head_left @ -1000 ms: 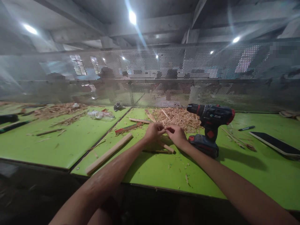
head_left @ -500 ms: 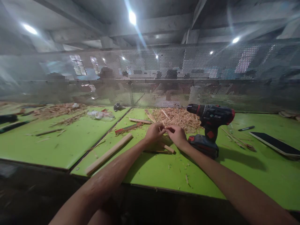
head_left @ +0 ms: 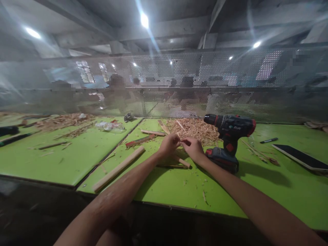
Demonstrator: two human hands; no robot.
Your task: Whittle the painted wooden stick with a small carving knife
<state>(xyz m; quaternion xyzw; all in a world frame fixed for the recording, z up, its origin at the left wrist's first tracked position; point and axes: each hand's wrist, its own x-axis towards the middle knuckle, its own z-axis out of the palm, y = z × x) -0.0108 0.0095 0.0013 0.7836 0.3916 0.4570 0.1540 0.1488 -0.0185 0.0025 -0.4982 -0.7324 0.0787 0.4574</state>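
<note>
My left hand (head_left: 169, 145) and my right hand (head_left: 192, 147) meet over the green table, fingers of both pinched together at the tips. Whatever lies between them is too small to make out. Just beyond the fingers spreads a heap of wood shavings (head_left: 202, 130). A short wooden stick (head_left: 183, 162) pokes out below the hands, its far end hidden by them. Close to it a thin dark strip (head_left: 171, 166) lies flat. Right of my right hand a cordless drill (head_left: 230, 133) stands upright on its battery, bit pointing left.
A long wooden bar (head_left: 119, 169) lies left of my left forearm, with a red-sided wood piece (head_left: 139, 140) behind it. A clear plastic bottle (head_left: 110, 126) rests further left. To the right are a phone-like slab (head_left: 302, 157) and a pen (head_left: 269, 140). Perforated mesh (head_left: 164, 99) closes the back.
</note>
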